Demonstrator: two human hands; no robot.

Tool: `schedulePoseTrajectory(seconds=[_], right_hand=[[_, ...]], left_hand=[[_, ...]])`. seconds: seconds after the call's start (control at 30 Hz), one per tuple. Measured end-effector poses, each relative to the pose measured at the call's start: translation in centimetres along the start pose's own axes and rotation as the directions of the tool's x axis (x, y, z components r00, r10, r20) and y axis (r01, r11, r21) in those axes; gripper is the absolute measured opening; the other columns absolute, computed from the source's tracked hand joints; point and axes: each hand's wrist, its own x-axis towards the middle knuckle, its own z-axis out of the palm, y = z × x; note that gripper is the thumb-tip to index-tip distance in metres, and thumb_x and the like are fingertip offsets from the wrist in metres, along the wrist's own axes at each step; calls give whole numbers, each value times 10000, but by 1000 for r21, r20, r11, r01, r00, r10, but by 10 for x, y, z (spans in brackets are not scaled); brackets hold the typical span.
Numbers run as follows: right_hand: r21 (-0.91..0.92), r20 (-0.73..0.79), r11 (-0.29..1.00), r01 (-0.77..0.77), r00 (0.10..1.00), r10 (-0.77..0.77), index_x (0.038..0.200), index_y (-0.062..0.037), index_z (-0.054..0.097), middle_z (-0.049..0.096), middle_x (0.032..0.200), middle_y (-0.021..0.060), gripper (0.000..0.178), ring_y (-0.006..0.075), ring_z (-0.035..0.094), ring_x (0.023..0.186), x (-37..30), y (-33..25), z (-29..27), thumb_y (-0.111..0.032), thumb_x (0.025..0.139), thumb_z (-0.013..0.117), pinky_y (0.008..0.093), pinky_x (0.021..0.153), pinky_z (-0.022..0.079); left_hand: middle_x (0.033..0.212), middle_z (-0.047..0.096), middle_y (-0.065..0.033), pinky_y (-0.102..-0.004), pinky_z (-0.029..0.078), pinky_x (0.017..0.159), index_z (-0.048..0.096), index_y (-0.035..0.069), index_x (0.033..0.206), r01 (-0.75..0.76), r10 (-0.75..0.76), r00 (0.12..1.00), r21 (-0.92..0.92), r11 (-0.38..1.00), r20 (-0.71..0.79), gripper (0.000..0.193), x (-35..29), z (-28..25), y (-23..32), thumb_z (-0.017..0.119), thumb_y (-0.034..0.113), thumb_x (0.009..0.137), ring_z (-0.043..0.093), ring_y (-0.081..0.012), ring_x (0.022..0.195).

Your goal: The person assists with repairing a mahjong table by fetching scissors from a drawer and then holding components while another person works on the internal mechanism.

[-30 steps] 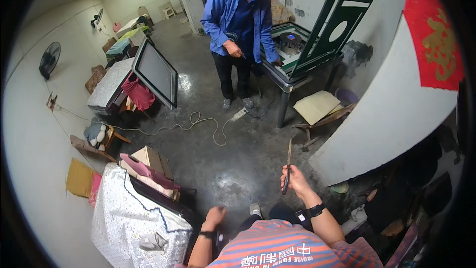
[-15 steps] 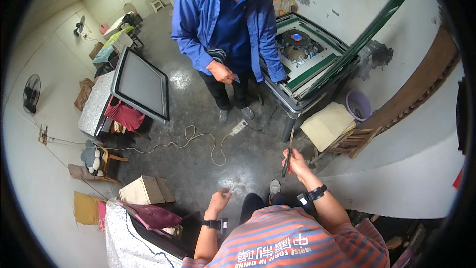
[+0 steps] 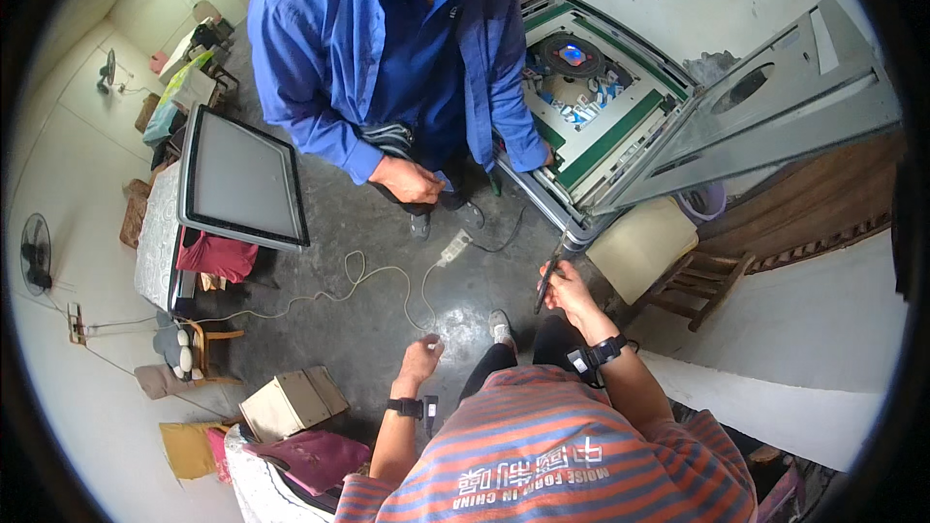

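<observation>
You are facing the open worktop (image 3: 610, 143). A co-worker in a blue shirt (image 3: 387, 58) is standing at the worktop's left side, reaching one hand (image 3: 548, 153) to its edge and holding a small blue item (image 3: 447, 182) in the other hand (image 3: 407, 182). A grey panel (image 3: 823, 111) is slanting up along the worktop's right side. Well to the left of the worktop, a dark-framed panel (image 3: 242, 174) is leaning at a tilt. A beige pad (image 3: 642, 247) is lying just beside the worktop's near corner. Inside the worktop, a round black unit (image 3: 557, 56) is showing a blue glow. Your right hand (image 3: 570, 291) is hovering near that corner, its fingers closing around the dark handle of a slender tool (image 3: 548, 282). Your left hand (image 3: 420, 358) is hanging farther from the worktop, its fingers curling loosely; you cannot tell whether they are holding anything. The tool is pointing toward the worktop's near corner. Blue-and-white tiles (image 3: 591, 107) are lying around the worktop's round unit
</observation>
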Motion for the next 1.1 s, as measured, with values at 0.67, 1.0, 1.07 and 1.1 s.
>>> schedulePoseTrajectory(seconds=[0.67,1.0,1.07,1.1], right_hand=[[-69,-55,992,-105,993,101,1034,-90,529,535,646,4,184,86,496,447,69,-40,-30,-207,909,595,235,400,400],[-59,-46,992,-110,993,107,1017,-88,513,530,648,2,230,98,501,449,81,-38,-49,-244,893,627,244,397,397],[-60,-42,992,-110,993,108,1009,-89,515,532,645,4,223,98,502,450,79,-41,-47,-240,891,630,244,397,398],[-57,-42,992,-109,993,107,1001,-90,518,533,643,5,216,98,503,451,78,-42,-46,-237,890,633,244,397,398]], left_hand=[[1024,655,-195,-382,478,874,630,88,1129,53,-51,998,-32,998,43,380,48,29,65,612,340,844,618,-324,1011],[1073,647,-169,-385,478,885,640,95,1117,28,-28,1000,-25,999,7,365,52,46,81,614,336,844,607,-322,1035],[1078,646,-168,-385,477,889,640,100,1121,45,-45,999,-37,998,11,365,53,52,78,614,336,843,606,-323,1038],[1083,644,-166,-384,476,892,639,105,1125,58,-57,998,-45,997,19,366,52,54,77,614,335,842,604,-324,1042]])
